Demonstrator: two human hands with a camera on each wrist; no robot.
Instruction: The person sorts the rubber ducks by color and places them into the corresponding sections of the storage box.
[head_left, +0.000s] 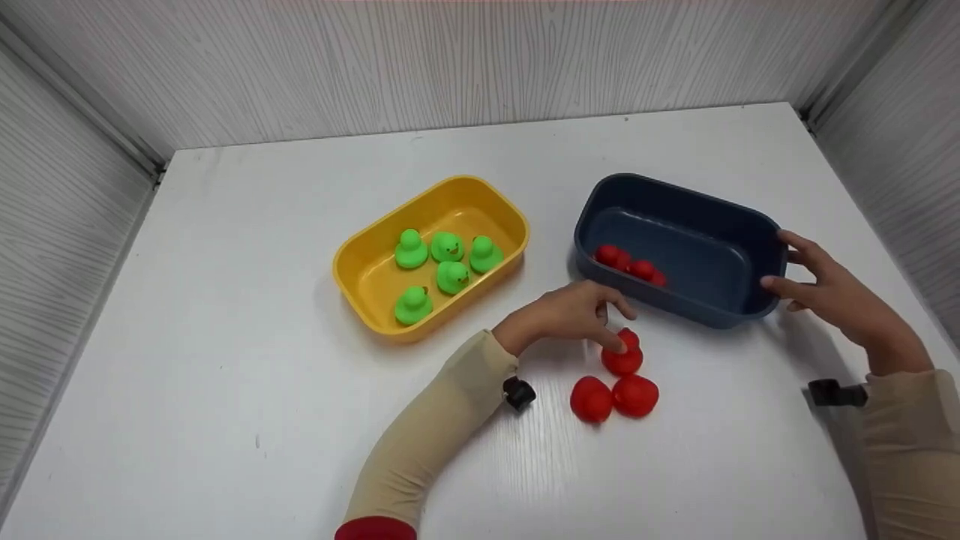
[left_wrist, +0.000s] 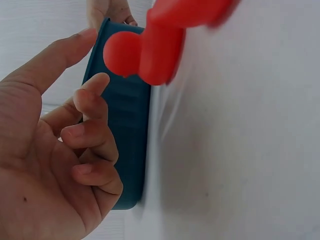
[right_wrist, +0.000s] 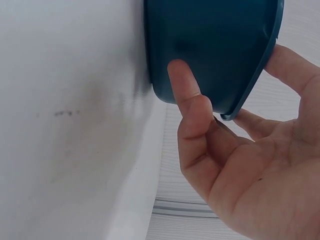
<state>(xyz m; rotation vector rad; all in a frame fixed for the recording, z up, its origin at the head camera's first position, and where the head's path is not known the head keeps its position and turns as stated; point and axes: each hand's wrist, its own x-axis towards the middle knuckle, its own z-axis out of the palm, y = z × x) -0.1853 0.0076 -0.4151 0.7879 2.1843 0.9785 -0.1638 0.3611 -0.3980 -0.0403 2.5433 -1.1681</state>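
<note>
Left hand (head_left: pixel 566 315), fingers loosely curled, touches a red duck (head_left: pixel 622 358); right hand (head_left: pixel 829 289) grasps the blue tub (head_left: pixel 739 225) by its end wall

White table (head_left: pixel 247 360) w/ grey wood-grain walls (head_left: pixel 450 67) around

Tub with five ducks (head_left: pixel 442 264) left of bin (head_left: pixel 679 251); three loose ducks (head_left: pixel 616 379) before bin.
</note>
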